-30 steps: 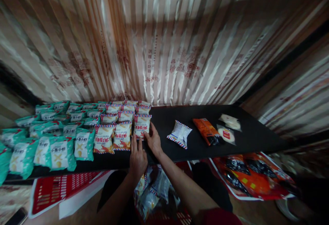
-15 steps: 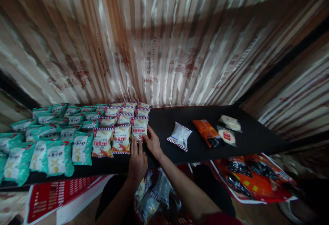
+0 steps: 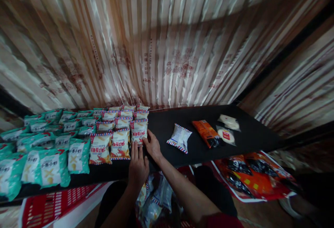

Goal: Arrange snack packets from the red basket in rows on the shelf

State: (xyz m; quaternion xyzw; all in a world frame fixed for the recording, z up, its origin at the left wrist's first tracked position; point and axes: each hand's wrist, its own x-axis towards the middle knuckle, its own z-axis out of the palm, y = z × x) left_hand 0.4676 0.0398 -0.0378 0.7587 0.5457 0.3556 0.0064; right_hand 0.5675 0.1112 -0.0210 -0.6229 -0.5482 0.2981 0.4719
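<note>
A small cream-and-red snack bag [image 3: 139,130] with striped ends stands at the right front of its group on the black shelf. My left hand [image 3: 138,167] lies against the bag's lower edge, its fingers stretched out. At the bag's right side is my right hand [image 3: 153,146], thumb at the lower corner and fingers along the edge. Two matching bags, one of them a snack bag [image 3: 120,144] close by, stand in the same front row to the left. More of the same kind are lined up behind.
Rows of teal snack bags [image 3: 53,167] fill the shelf's left. Rightward on the black shelf [image 3: 161,116] lie a silver-backed bag [image 3: 180,137], an orange packet [image 3: 206,133] and white round packets [image 3: 226,136]. Below are a red basket [image 3: 60,203], loose bags [image 3: 153,207] and orange packets [image 3: 250,179].
The view has shifted slightly, so the shelf goods appear a little further left. Both hands stay at the same bag, with little visible movement.
</note>
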